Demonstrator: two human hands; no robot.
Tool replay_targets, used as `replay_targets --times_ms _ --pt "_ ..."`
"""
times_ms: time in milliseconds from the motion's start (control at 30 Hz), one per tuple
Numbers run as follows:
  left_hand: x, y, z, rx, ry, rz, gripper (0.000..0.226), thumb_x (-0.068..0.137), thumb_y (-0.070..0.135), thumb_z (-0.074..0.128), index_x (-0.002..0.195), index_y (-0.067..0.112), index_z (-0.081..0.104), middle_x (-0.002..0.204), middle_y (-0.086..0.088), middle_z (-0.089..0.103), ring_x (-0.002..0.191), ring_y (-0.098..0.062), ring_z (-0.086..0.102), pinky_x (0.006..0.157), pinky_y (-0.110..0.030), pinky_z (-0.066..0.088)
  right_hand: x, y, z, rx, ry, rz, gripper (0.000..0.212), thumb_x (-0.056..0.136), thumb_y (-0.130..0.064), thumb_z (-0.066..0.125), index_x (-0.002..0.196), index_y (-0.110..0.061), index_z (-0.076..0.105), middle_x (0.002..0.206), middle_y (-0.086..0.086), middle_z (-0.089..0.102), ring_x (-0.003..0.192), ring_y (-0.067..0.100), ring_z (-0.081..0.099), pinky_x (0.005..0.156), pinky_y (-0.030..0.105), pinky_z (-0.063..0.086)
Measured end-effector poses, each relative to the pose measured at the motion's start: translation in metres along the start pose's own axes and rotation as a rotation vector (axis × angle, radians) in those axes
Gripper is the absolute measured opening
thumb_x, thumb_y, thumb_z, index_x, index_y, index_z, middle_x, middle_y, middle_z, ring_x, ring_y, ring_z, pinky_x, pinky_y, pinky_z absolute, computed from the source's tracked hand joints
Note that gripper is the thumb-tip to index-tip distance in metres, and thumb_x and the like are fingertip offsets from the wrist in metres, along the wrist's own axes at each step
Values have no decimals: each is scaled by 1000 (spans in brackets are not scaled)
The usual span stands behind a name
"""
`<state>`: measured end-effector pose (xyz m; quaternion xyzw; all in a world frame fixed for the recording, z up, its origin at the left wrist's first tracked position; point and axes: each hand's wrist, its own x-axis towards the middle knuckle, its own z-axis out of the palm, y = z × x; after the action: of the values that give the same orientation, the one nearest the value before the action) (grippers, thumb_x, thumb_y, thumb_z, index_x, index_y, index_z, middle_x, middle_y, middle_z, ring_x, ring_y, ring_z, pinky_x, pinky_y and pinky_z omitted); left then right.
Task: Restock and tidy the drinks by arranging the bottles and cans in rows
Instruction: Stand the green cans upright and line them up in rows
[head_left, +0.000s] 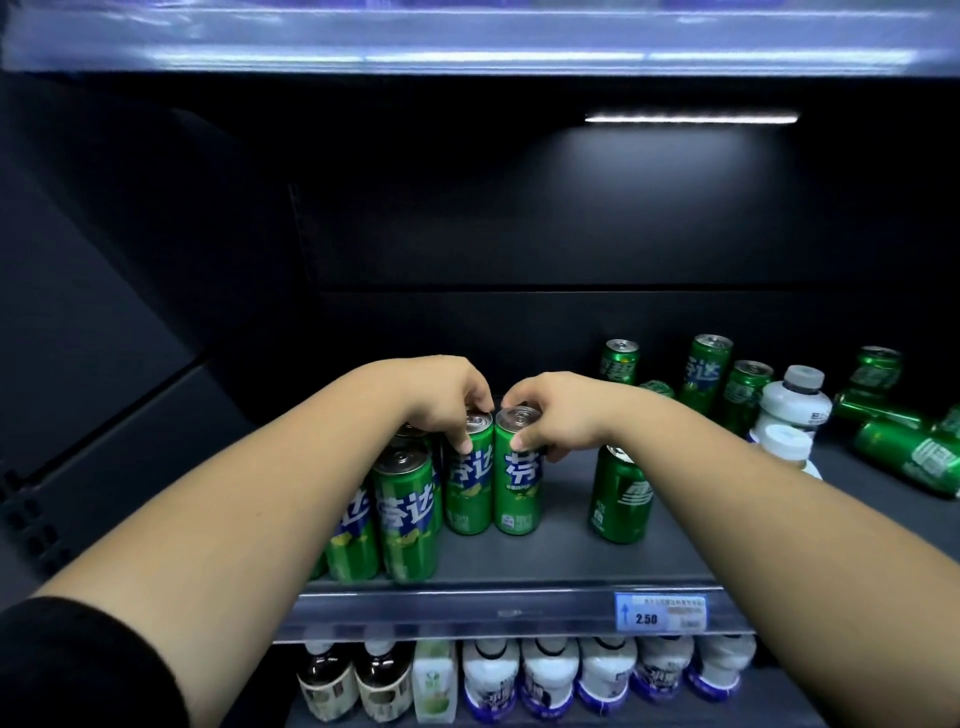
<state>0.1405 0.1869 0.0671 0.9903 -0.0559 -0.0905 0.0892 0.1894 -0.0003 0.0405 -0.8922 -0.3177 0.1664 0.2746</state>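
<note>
Two green cans stood upright, touching, on the dark shelf (561, 545). The left hand (447, 400) pinched the left can (470, 483) at its top with closed fingers; the right hand (550, 415) gripped the right can (517, 486) likewise. More green cans (878, 410) lay scattered at right.

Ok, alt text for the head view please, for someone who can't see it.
Both hands grip the tops of two upright green cans side by side on a dark shelf: left hand on one can, right hand on the other. More green cans stand at left; at right, some stand and some lie toppled beside white bottles.
</note>
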Motion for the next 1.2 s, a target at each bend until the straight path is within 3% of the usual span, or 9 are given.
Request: replay_targets --times_ms 133,500,700,833,933,1033,1133,1200 --pt "-4 -1 1 -9 5 -9 66 69 25 87 130 26 61 121 8 67 105 -15 63 97 -34 49 0 1 1 21 -4 -4 36 85 -15 76 116 -24 60 105 3 64 91 20 68 65 33 62" --pt "-13 1 6 63 76 20 54 71 33 84 122 29 64 107 10 69 97 -15 64 88 -33 52 -2 -3 3 19 22 -15 32 87 -17 73 117 -19 62 105 6 66 91 21 67 68 36 63" --pt "-20 3 3 44 35 47 57 75 24 82 128 29 61 113 9 68 100 -13 63 90 -31 50 -2 -3 8 -55 54 -35 27 85 -23 73 110 -24 63 98 7 69 70 18 64 68 41 61" --pt "-18 4 6 62 61 38 60 71 27 83 127 31 62 108 10 68 96 -14 63 89 -34 53 -6 -1 9 -72 83 -39 37 85 -29 73 120 -27 61 88 -3 66 62 11 59 65 35 55" --pt "-18 6 7 59 64 25 59 70 26 82 126 31 62 106 9 68 94 -14 64 86 -34 55 -6 3 11 -77 77 -44 56 84 -36 73 135 -23 56 104 -8 63 78 8 58 76 30 48" --pt "-18 9 5 42 65 27 62 69 28 83 127 31 61 106 10 67 94 -13 64 86 -34 54 -6 9 10 -134 44 -51 82 76 -47 76 147 -23 44 137 -6 58 117 14 58 100 31 45" --pt "-13 17 2 44 83 51 67 72 32 83 133 30 56 113 8 62 98 -14 59 84 -28 48 -11 12 3 -122 30 -53 86 77 -42 80 150 -22 40 142 -3 56 124 14 55 108 32 42" --pt "-7 24 0 41 101 69 67 74 35 82 135 30 55 123 5 61 105 -15 59 91 -29 48 -18 16 -6 -111 44 -47 86 77 -41 80 151 -23 39 143 0 56 125 15 55 109 32 42"
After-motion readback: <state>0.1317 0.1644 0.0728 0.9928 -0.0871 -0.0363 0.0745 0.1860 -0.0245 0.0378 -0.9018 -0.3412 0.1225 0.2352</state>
